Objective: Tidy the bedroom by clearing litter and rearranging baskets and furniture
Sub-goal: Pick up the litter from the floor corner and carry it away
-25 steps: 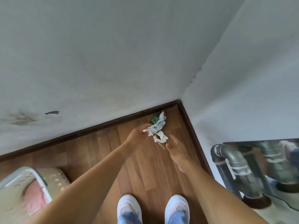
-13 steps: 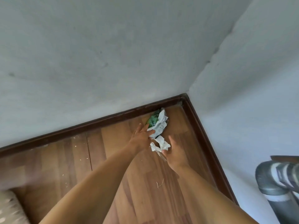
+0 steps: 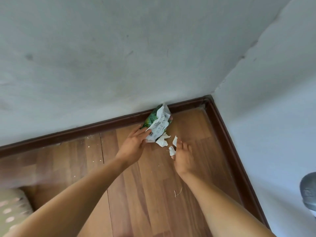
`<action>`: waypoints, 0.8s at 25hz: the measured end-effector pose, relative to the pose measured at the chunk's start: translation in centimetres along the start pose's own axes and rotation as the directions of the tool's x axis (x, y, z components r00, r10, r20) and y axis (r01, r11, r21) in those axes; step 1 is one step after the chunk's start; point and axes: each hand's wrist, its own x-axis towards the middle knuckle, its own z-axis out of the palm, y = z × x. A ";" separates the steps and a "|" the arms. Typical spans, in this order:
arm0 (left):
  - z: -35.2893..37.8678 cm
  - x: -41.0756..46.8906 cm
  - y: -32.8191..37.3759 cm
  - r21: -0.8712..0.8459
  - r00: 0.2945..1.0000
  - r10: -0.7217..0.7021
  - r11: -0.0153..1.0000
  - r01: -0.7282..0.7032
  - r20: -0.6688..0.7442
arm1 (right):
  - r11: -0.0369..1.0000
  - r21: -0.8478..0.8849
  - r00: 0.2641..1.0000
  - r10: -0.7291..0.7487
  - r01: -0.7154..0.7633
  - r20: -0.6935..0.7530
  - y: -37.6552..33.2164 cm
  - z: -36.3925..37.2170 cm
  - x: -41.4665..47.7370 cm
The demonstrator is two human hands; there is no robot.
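A crumpled green and white wrapper (image 3: 158,123) stands against the dark skirting board near the room's corner. My left hand (image 3: 134,145) grips its lower edge, thumb and fingers closed on it. Crumpled white paper (image 3: 163,141) lies just below the wrapper on the wooden floor. My right hand (image 3: 182,155) pinches small white paper scraps (image 3: 172,149) between its fingertips, a little to the right of the wrapper.
Grey walls meet at the corner (image 3: 211,98), edged by a dark skirting board (image 3: 227,139). A spotted beige fabric basket (image 3: 12,209) shows at the lower left. A grey object (image 3: 308,190) sits at the right edge. A thin straw-like scrap (image 3: 177,193) lies on the floor.
The view has moved closer to the corner. My left hand has slid forward onto the wrapper and closed on it. My right hand has taken up the small paper scraps.
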 end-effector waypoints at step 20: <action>-1.3 -5.4 -2.3 -0.016 0.937 -0.307 0.951 0.309 -0.167 | 0.949 -0.006 0.949 -0.315 0.315 0.003 -2.9 -0.2 -0.4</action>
